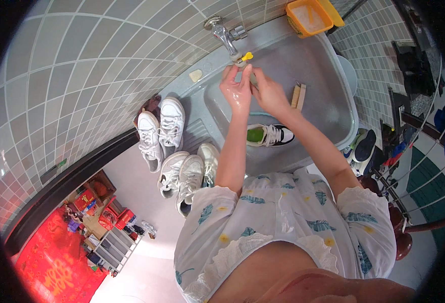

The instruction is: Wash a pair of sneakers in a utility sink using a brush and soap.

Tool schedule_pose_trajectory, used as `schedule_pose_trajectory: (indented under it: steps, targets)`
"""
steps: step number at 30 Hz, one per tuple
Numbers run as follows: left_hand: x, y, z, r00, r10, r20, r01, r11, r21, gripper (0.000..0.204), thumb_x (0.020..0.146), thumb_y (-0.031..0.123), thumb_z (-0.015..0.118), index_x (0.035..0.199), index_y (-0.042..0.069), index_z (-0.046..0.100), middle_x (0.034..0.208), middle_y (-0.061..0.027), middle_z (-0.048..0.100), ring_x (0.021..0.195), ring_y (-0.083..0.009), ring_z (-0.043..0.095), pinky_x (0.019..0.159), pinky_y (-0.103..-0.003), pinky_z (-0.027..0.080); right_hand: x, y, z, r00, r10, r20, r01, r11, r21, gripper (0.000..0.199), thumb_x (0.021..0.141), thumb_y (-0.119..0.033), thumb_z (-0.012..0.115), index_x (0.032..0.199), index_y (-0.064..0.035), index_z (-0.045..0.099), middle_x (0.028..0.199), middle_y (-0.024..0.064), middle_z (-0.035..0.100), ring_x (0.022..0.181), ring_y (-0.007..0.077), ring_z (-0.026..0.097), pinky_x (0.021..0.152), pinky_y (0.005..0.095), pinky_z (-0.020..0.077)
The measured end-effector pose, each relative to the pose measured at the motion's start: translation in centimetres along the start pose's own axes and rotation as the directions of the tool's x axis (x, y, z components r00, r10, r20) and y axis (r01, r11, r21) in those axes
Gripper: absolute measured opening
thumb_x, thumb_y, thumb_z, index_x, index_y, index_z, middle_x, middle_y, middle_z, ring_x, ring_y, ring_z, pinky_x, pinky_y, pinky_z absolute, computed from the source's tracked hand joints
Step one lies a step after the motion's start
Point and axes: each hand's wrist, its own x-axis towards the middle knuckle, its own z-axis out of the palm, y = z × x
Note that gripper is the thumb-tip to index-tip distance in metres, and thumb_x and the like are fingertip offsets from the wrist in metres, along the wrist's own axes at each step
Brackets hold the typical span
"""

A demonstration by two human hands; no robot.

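Observation:
Both my hands are raised together beneath the chrome tap (226,41) with its yellow lever. My left hand (236,90) is wet, its fingers and thumb bent up around the tap's outlet. Beside it, my right hand (270,92) curls its fingers inward, close against the left. Something pale seems to sit between them, mostly hidden by the fingers. Below the hands, a black-and-white sneaker (270,135) with a green insole lies in the grey sink (328,108). A scrub brush (298,96) with pale bristles rests to the right of my right wrist.
White sneakers (172,121) stand on the ledge left of the sink, with several more (189,177) nearer me. A small pale soap bar (195,76) lies by the tap. An orange tub (310,19) of white powder sits at the far right corner. More shoes (362,146) are on the right.

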Motion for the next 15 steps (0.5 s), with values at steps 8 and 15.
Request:
schedule_pose_trajectory:
  steps: [8,15]
  targets:
    - [0.3,-0.1,0.2,0.981,0.167,-0.095,-0.118,0.913,0.391,0.022,0.072,0.019,0.074,0.071,0.001,0.063,0.065,-0.0063,0.054,0.067,-0.0268,0.052,0.067,-0.036,0.039,0.9,0.9,4.3,0.988,0.124,-0.087,-0.105,0.974,0.202,0.025,0.088,-0.014,0.053,0.107,-0.0026,0.041,0.078,0.0239,0.06,0.074,0.0409,0.061,0.061,0.0464,0.0464]
    - [0.4,0.3,0.6,0.945,0.293,-0.144,-0.173,0.824,0.539,0.024,0.072,0.023,0.075,0.068,0.002,0.063,0.062,-0.007,0.054,0.061,-0.0247,0.05,0.064,-0.036,0.039,2.3,2.2,3.9,0.999,0.037,-0.031,-0.018,0.88,0.474,0.016,0.09,-0.011,0.051,0.101,-0.001,0.045,0.076,0.022,0.059,0.072,0.0409,0.06,0.061,0.0431,0.0452]
